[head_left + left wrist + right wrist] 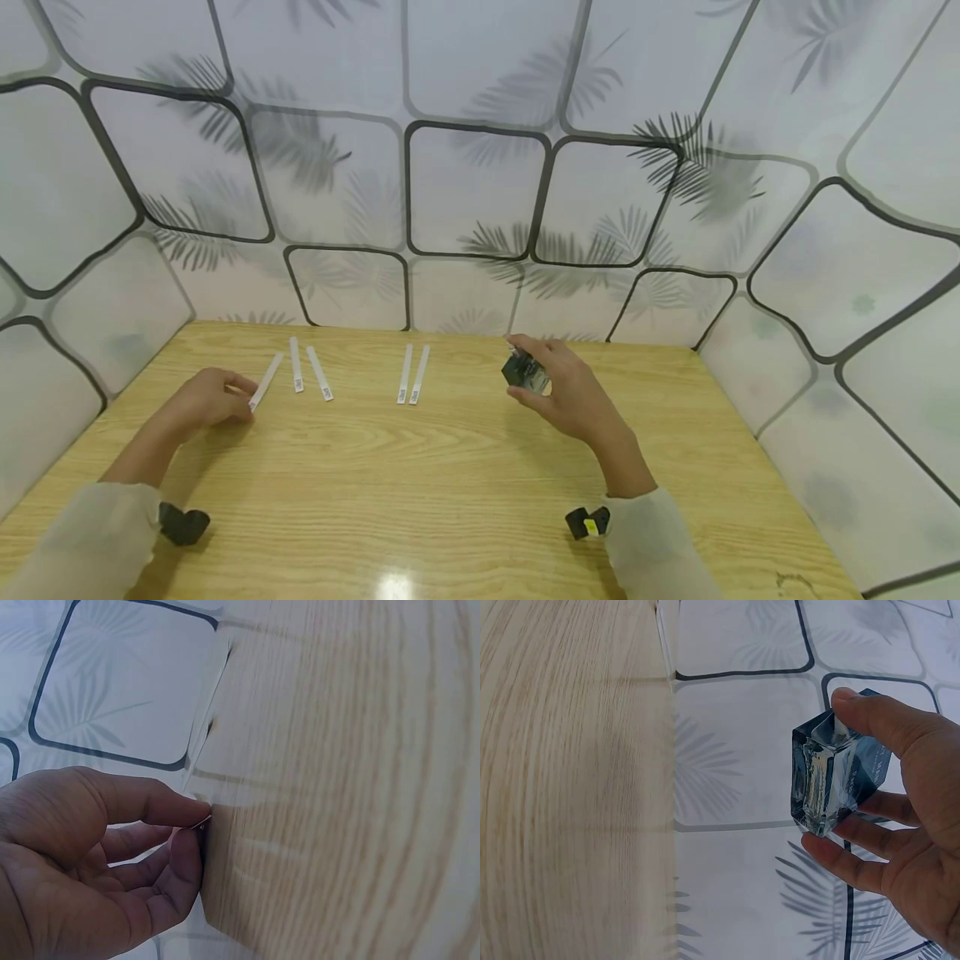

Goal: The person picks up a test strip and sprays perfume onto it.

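My left hand (204, 398) is low over the left part of the table, pinching the near end of a white paper strip (267, 380) between thumb and fingers. That strip slants away toward the back wall. In the left wrist view its end shows edge-on at the fingertips (196, 813). My right hand (576, 392) holds a faceted dark-blue glass perfume bottle (823, 776) above the table, thumb on one side and fingers on the other. Right of the pinched strip lie two more strips, one nearly straight (296, 365) and one slanted (319, 374).
Near the middle back lies a pair of white strips, a left one (405, 374) and a right one (420, 375), with small dark print at their near ends. The wooden table (420, 492) meets a patterned wall covering (480, 192) at the back and sides.
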{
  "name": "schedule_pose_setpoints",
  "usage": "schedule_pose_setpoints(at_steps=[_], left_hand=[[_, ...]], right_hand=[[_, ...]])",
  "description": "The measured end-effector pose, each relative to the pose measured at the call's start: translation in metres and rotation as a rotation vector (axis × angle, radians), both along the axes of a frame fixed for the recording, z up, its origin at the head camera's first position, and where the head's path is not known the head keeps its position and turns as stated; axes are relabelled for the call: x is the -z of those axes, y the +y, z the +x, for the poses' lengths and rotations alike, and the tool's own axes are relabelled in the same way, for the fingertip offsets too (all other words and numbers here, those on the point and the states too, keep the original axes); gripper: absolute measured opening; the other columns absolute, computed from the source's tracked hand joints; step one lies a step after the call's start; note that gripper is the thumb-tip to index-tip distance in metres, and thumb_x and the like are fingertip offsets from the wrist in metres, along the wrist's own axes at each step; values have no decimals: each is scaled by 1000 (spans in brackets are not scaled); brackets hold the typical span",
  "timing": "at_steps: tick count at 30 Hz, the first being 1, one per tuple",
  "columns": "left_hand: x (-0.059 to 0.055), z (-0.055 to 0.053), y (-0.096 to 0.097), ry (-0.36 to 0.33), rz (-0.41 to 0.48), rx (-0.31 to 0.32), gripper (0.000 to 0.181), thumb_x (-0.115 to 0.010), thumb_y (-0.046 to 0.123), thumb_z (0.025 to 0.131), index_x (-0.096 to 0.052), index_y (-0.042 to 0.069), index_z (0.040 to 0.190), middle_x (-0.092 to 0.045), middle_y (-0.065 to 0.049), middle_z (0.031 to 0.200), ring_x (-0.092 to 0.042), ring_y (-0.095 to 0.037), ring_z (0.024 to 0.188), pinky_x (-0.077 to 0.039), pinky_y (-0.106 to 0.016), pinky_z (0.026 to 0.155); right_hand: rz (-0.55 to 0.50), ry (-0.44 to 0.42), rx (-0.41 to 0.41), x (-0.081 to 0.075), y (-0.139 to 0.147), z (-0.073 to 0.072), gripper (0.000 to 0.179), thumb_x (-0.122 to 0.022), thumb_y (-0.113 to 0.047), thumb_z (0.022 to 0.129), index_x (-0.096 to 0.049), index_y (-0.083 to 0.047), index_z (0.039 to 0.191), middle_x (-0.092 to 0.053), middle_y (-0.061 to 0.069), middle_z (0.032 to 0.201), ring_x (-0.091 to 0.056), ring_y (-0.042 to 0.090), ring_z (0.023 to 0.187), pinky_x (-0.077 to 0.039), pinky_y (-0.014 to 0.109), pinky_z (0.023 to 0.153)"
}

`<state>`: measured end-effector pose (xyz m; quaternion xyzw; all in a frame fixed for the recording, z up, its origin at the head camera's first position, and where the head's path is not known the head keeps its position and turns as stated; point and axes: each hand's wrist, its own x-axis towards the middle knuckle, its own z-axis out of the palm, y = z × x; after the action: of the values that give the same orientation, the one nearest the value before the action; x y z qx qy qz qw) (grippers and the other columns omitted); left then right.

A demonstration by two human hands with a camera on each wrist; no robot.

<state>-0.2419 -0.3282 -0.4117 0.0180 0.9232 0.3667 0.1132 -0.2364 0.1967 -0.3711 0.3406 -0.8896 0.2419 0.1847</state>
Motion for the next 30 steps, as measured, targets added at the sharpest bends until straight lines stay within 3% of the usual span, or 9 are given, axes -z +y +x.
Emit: schedule_pose_setpoints(at_steps=[6,10,18,24,30], left_hand=[[0,-2,1,-24,27,18,39,-67,2,90,-59,-23,119,-70,-13,91,-62,-18,79,-54,-31,66],[-2,1,4,-27,36,38,35,-61,4,97,-59,-24,119,-65,-6,78,-56,-19,72,-49,-31,62],[-4,0,5,-11,51,48,34,-60,5,100,-60,-23,119,-62,-4,76,-54,-19,73,-48,-30,65],[-4,-5,7,0,43,40,25,-58,9,102,-66,-15,107,-61,-5,81,-58,-20,82,-53,-33,73],[-9,-4,19,22,61,35,20,-58,9,100,-66,-10,100,-58,-4,76,-55,-19,78,-50,-29,68]], right_hand=[[2,1,5,-1,1,0,72,-82,-28,90,-47,-21,153,-60,8,132,-61,27,112,-56,50,88],[6,-11,13,-2,1,2,73,-81,-28,90,-46,-24,154,-60,8,132,-61,27,112,-56,49,89],[2,-28,18,-4,1,2,71,-81,-28,90,-48,-20,153,-60,9,131,-61,27,110,-56,49,86],[1,-30,19,-6,3,1,71,-82,-27,90,-48,-20,152,-61,10,130,-62,28,110,-56,50,86],[12,-51,15,-7,4,-1,72,-82,-27,90,-48,-22,153,-61,9,129,-62,27,110,-56,49,86]])
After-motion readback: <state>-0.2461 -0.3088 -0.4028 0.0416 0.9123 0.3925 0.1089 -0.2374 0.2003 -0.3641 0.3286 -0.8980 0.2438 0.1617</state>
